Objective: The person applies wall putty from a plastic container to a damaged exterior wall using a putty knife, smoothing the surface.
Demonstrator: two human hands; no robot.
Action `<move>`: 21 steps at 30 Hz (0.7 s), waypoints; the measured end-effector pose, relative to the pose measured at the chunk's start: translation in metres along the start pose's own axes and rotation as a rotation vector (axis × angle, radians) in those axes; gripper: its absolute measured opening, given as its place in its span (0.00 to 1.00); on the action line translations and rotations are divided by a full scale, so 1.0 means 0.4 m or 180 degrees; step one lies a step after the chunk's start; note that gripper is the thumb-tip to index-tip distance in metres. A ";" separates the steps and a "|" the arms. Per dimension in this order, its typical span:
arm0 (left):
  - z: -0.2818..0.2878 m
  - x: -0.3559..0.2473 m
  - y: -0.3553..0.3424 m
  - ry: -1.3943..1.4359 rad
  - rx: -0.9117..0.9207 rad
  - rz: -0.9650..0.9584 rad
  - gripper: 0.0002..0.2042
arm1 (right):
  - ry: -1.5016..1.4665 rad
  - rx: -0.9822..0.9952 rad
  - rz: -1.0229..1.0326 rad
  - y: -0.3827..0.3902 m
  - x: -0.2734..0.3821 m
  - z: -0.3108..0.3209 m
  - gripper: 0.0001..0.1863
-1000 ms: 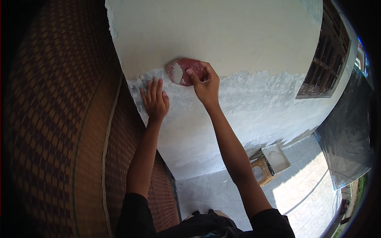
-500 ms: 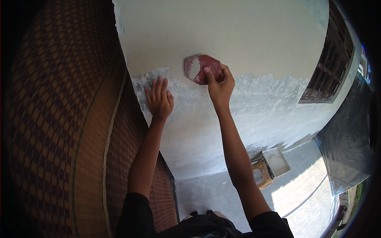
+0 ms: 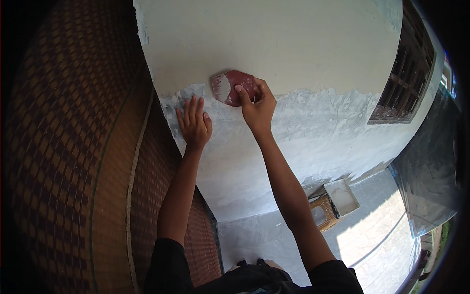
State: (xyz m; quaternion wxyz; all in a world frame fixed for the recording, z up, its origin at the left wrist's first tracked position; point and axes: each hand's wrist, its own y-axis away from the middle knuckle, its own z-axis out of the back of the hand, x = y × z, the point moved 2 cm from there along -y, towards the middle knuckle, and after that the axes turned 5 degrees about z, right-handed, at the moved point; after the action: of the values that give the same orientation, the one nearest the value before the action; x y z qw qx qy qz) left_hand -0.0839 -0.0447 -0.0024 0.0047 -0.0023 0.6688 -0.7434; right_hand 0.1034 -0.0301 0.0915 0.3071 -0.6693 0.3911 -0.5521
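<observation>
A dark red, many-sided putty spreader lies close against the wall, with pale paste smeared over its left end. My right hand pinches its right side, thumb on the face and the other fingers partly hidden behind it. To the left of it, my left hand rests flat on the bare grey band of the wall, fingers stretched upward. Cream coating covers the wall above; its ragged lower edge runs just under the spreader.
A woven mat screen stands along the left side. Low at the right, a tray of whitish material sits beside a brown stool-like piece on the tiled floor. A dark window grille is set in the wall at right.
My right hand has slid left along the wall with the putty spreader, closer to my left hand. The left hand stays against the wall in nearly the same place.
</observation>
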 end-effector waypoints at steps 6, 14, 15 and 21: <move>0.003 0.004 0.001 0.0019 -0.0051 -0.0008 0.21 | 0.0574 -0.0270 0.0102 -0.013 -0.014 0.021 0.15; 0.003 0.000 -0.003 0.0036 -0.0059 -0.0031 0.21 | 0.0275 0.0154 0.0148 0.012 0.004 -0.027 0.14; 0.003 0.000 -0.004 0.0048 -0.0059 -0.0035 0.21 | 0.0386 0.0231 0.0288 0.014 0.003 -0.040 0.13; 0.003 -0.003 -0.001 -0.0057 -0.0001 -0.0139 0.21 | 0.0529 -0.0618 -0.0044 -0.023 -0.030 0.098 0.15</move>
State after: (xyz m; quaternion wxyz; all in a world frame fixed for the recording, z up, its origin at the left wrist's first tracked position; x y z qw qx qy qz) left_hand -0.0827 -0.0459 -0.0017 -0.0055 -0.0235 0.6686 -0.7432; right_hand 0.1425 -0.0157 0.0854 0.2036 -0.6505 0.4622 -0.5673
